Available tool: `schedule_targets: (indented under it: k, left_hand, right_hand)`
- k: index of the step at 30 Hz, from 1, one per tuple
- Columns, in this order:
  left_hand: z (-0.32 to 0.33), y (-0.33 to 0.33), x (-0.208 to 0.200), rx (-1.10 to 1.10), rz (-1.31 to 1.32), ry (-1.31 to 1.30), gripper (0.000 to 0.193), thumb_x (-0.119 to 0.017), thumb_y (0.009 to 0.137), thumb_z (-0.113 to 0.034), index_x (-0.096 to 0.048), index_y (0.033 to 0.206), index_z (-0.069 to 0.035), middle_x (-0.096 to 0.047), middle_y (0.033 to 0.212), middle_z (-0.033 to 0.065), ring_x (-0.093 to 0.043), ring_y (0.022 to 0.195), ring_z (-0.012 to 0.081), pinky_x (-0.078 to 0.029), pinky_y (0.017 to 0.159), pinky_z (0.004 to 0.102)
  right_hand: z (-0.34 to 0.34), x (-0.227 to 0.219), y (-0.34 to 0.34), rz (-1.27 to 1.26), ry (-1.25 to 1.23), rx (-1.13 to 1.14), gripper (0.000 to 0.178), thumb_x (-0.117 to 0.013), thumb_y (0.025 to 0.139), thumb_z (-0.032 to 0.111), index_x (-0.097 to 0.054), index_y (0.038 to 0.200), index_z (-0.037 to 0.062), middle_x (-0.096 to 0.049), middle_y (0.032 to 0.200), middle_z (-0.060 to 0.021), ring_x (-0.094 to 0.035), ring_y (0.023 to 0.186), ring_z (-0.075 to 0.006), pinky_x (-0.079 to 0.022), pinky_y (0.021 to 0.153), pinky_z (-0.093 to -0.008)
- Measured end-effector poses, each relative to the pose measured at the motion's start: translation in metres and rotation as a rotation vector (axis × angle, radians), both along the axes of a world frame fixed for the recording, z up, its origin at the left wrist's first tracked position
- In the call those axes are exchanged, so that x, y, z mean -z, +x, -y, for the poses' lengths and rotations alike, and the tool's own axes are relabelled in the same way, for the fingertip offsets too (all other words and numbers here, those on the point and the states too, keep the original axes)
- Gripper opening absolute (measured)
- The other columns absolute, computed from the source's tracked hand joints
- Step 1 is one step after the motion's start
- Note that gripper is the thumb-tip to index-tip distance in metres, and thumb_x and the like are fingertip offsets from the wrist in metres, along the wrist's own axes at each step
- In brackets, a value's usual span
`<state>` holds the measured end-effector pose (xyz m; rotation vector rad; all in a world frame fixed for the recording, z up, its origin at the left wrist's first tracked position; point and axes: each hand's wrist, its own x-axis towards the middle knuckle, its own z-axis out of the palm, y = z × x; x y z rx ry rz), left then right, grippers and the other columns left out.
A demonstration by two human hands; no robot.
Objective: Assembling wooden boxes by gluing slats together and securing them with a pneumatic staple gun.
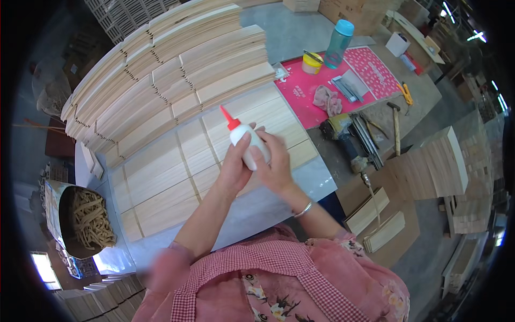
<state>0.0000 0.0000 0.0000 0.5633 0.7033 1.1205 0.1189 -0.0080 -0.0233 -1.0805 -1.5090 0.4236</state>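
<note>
Starting at the far left: a bag [80,217] of curled wood shavings or strips stands open beside the table, with stacked slats below it at the near edge.

Next right, far: tall stacks of pale wooden boards [177,59], notched along their ends, are piled in rows across the far side of the white table [268,206].

Centre: flat wood panels [161,177] lie side by side on the table in a single layer. No glue line shows on them, so gluing appears not yet begun or barely started; the stacks are seemingly unprocessed.

Centre, above the panels: a white glue bottle [248,144] with a red nozzle, pointing up and to the far left, is held by both hands. Left hand [234,166] is wrapped around the bottle's near left side, fingers closed on it. Right hand [274,163] is closed on the bottle's right side and base, thumb on the body.

Right, far: a pink mat [300,102] bears a yellow tub [312,63], a teal water bottle [338,43], a crumpled rag [327,100] and grey strips.

Further right: a nail gun [343,134] and a hammer [396,126] lie on the brown bench, with small board stacks [434,166] beyond.
</note>
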Motion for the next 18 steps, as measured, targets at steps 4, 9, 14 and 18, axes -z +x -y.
schedule_targets:
  k: [4, 9, 14, 18]
  left_hand:
    - [0.018, -0.014, -0.006, 0.006, -0.283, -0.063, 0.058, -0.076, 0.088, -0.036, -0.054, 0.131, -0.004, -0.070, 0.104, 0.0143, -0.070, 0.085, 0.0315, -0.049, 0.098, 0.0332]
    - [0.009, -0.004, -0.032, 0.126, -1.361, 0.337, 0.046, -0.078, 0.083, -0.033, -0.061, 0.114, -0.005, -0.072, 0.092, 0.0137, -0.068, 0.078, 0.0262, -0.050, 0.087, 0.0406]
    - [-0.001, -0.020, -0.025, -0.073, -1.866, 0.554, 0.043, -0.081, 0.076, -0.033, -0.062, 0.104, -0.006, -0.069, 0.082, 0.0110, -0.063, 0.070, 0.0244, -0.045, 0.080, 0.0392]
    - [-0.009, -0.019, -0.017, -0.202, -1.970, 0.654, 0.041, -0.081, 0.074, -0.033, -0.062, 0.101, -0.008, -0.066, 0.079, 0.0089, -0.059, 0.065, 0.0261, -0.042, 0.079, 0.0382]
  right_hand:
    - [-0.089, -0.013, 0.104, 0.510, -0.127, 0.182, 0.041, -0.066, 0.091, 0.032, -0.064, 0.122, 0.0054, -0.068, 0.114, -0.0148, -0.063, 0.103, -0.0340, -0.050, 0.091, -0.0458]
    - [-0.186, 0.040, 0.241, 1.158, -0.562, 0.329, 0.040, -0.066, 0.091, 0.027, -0.062, 0.124, 0.0056, -0.069, 0.109, -0.0147, -0.067, 0.100, -0.0285, -0.055, 0.076, -0.0466]
    - [-0.162, -0.007, 0.186, 0.206, -0.741, 0.068, 0.036, -0.067, 0.090, 0.014, -0.063, 0.125, 0.0082, -0.071, 0.097, -0.0109, -0.066, 0.076, -0.0202, -0.053, 0.065, -0.0316]
    - [-0.083, -0.063, 0.093, -0.141, -0.571, -0.200, 0.026, -0.065, 0.088, 0.006, -0.063, 0.114, 0.0019, -0.069, 0.085, -0.0074, -0.058, 0.062, -0.0135, -0.048, 0.054, -0.0258]
